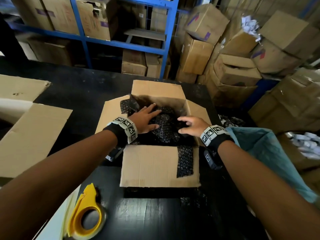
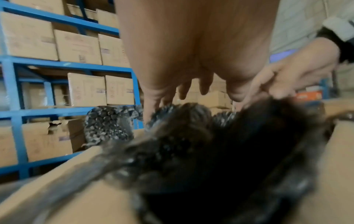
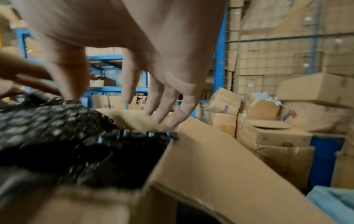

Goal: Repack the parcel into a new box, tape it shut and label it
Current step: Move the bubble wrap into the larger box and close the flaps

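An open cardboard box [image 1: 150, 167] stands on the black table, flaps folded out. Inside lies the parcel, wrapped in black bubble wrap [image 1: 166, 125]; a strip of the wrap hangs over the near flap. My left hand [image 1: 152, 116] lies flat on the wrap with fingers spread, and the left wrist view shows the left hand [image 2: 201, 84] pressing its fingertips into the wrap [image 2: 191, 144]. My right hand [image 1: 183, 125] touches the parcel's right side with loosely bent fingers. In the right wrist view the right hand [image 3: 130, 84] hangs over the wrap [image 3: 67, 133] by the box's right flap [image 3: 210, 174], gripping nothing.
A yellow tape dispenser [image 1: 86, 212] lies at the near left on white sheets. Flattened cardboard [image 1: 31, 135] covers the table's left side. A blue bag [image 1: 270, 153] sits at my right. More bubble wrap [image 1: 230, 121] lies right of the box. Blue shelving [image 1: 86, 38] and stacked cartons stand behind.
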Motion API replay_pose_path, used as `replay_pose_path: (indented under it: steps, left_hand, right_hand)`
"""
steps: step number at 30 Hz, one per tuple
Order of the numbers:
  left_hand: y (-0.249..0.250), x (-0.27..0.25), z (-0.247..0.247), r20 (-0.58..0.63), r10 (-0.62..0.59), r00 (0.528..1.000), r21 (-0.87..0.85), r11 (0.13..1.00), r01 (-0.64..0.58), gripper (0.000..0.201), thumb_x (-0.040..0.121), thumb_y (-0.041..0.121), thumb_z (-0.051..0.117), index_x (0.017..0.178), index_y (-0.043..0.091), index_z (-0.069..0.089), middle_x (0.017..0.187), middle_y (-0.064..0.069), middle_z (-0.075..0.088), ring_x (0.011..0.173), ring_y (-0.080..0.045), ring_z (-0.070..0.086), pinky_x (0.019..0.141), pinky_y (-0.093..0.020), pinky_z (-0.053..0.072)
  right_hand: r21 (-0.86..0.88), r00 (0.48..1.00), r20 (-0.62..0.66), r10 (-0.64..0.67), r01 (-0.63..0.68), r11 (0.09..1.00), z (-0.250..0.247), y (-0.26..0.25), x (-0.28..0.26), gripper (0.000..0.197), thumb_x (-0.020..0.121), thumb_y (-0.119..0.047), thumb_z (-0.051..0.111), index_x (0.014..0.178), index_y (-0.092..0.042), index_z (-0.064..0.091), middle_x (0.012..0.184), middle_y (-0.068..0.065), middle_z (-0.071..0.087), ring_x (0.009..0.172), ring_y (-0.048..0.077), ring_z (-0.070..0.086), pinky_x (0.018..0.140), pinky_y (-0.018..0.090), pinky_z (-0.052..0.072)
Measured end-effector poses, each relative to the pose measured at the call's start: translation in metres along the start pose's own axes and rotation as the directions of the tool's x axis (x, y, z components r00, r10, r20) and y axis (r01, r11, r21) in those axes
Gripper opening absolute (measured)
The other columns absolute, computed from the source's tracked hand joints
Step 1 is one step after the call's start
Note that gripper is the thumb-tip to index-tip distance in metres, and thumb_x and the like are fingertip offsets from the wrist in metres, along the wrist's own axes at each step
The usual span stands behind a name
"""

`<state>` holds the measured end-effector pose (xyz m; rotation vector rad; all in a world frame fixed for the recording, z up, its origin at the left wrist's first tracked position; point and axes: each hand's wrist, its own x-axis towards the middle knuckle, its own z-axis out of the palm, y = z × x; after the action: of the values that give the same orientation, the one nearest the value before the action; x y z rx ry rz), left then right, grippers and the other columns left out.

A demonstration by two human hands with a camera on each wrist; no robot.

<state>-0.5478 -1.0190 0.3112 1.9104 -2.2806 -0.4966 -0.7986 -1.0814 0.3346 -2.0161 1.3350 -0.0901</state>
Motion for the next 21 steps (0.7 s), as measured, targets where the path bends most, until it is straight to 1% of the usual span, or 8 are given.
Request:
replay_pose_path:
  steps: [3,5,9,12,15,18,20,21]
  left_hand:
    - [-0.002,-0.008,-0.006,-0.166,-0.009,0.986,-0.160,0.987,-0.018,0.067,0.090,0.041,0.056,0.148,0.028,0.025,0.160,-0.005,0.006,0.141,-0.031,0.027,0.113,-0.043,0.029]
    - [-0.008,-0.017,-0.011,-0.235,-0.015,0.972,-0.208,0.978,-0.035,0.064,0.087,0.031,0.061,0.145,0.024,0.035,0.157,-0.006,0.018,0.141,-0.028,0.028,0.115,-0.037,0.025]
    - [-0.025,-0.034,-0.016,0.046,-0.072,0.996,-0.137,0.988,0.078,0.074,0.068,0.035,0.055,0.140,0.027,0.042,0.152,-0.004,0.028,0.138,-0.027,0.031,0.114,-0.041,0.028]
    - [-0.027,-0.044,-0.014,0.194,-0.117,0.974,0.116,0.989,0.095,0.062,0.074,0.032,0.061,0.135,0.034,0.047,0.146,0.003,0.036,0.130,-0.024,0.040,0.104,-0.042,0.039]
    - [-0.026,-0.047,-0.007,0.189,-0.083,0.978,0.258,0.966,0.032,0.041,0.080,0.023,0.061,0.120,0.033,0.061,0.125,0.001,0.057,0.111,-0.022,0.056,0.089,-0.035,0.049]
    - [-0.028,-0.039,-0.005,0.071,-0.040,0.997,0.100,0.994,0.033,0.025,0.085,0.009,0.059,0.104,0.021,0.070,0.110,-0.005,0.066,0.101,-0.025,0.062,0.087,-0.031,0.048]
    - [-0.025,-0.033,0.000,-0.093,-0.025,0.995,-0.044,0.999,0.021,0.030,0.087,0.010,0.060,0.116,0.016,0.065,0.120,-0.010,0.060,0.108,-0.029,0.058,0.094,-0.034,0.045]
    - [-0.023,-0.031,0.005,-0.147,-0.036,0.989,-0.088,0.996,0.024,0.038,0.088,0.013,0.059,0.127,0.016,0.058,0.131,-0.012,0.053,0.116,-0.031,0.054,0.100,-0.036,0.043]
  right_hand:
    - [-0.308,0.970,0.232,0.075,0.001,0.951,0.009,0.002,-0.019,0.073,0.074,-0.053,0.073,0.139,-0.045,0.042,0.143,-0.008,0.048,0.135,0.020,0.043,0.109,0.033,0.034]
    - [-0.457,0.952,0.291,0.095,0.051,0.888,0.014,0.002,-0.023,0.065,0.077,-0.056,0.069,0.137,-0.045,0.047,0.144,-0.009,0.049,0.135,0.019,0.043,0.109,0.031,0.033]
    - [-0.324,0.949,0.315,0.007,0.101,0.941,0.013,-0.004,-0.020,0.036,0.083,-0.034,0.072,0.117,-0.025,0.069,0.115,-0.002,0.068,0.102,0.010,0.060,0.078,0.015,0.042]
    - [-0.255,0.977,0.201,-0.064,0.116,0.960,0.012,-0.006,-0.016,0.021,0.084,-0.025,0.072,0.104,-0.020,0.075,0.101,-0.003,0.070,0.095,0.012,0.063,0.076,0.019,0.041]
    - [-0.095,0.994,-0.080,-0.081,0.073,0.993,0.014,-0.007,-0.008,0.011,0.084,-0.019,0.071,0.094,-0.017,0.075,0.095,0.002,0.071,0.075,0.016,0.065,0.063,0.020,0.048]
    - [-0.018,0.924,-0.372,-0.094,0.094,0.995,0.020,-0.004,0.002,0.007,0.080,-0.018,0.073,0.088,-0.017,0.073,0.091,0.001,0.072,0.085,0.020,0.066,0.081,0.029,0.054]
    - [0.004,0.922,-0.376,-0.091,0.100,0.995,0.025,-0.003,0.004,0.013,0.080,-0.021,0.073,0.093,-0.019,0.071,0.098,-0.001,0.072,0.094,0.017,0.065,0.093,0.034,0.051]
    - [-0.011,0.950,-0.299,-0.090,0.091,0.996,0.028,-0.001,0.004,0.018,0.081,-0.024,0.072,0.099,-0.022,0.070,0.108,-0.002,0.070,0.103,0.016,0.063,0.098,0.033,0.048]
